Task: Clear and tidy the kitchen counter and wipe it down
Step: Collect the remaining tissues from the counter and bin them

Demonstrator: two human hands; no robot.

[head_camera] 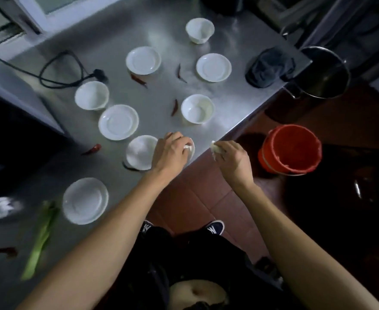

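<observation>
A steel counter (pixel 233 104) carries several white bowls and saucers, dried red chillies and a green leek stalk (pixel 41 240). My left hand (pixel 170 153) is curled on a small white scrap at the counter's near edge, overlapping a white bowl (pixel 139 152). My right hand (pixel 231 157) pinches a crumpled white scrap (pixel 215 148) just off the counter edge, above the floor. An orange bucket (pixel 290 149) stands on the floor to the right of that hand.
A dark cloth (pixel 270 68) lies at the counter's right corner beside a black pot (pixel 325 72). A black cable (pixel 61 70) loops at the back left. A crumpled white tissue (pixel 3 206) sits at the near left. A dark appliance (pixel 16 139) fills the left side.
</observation>
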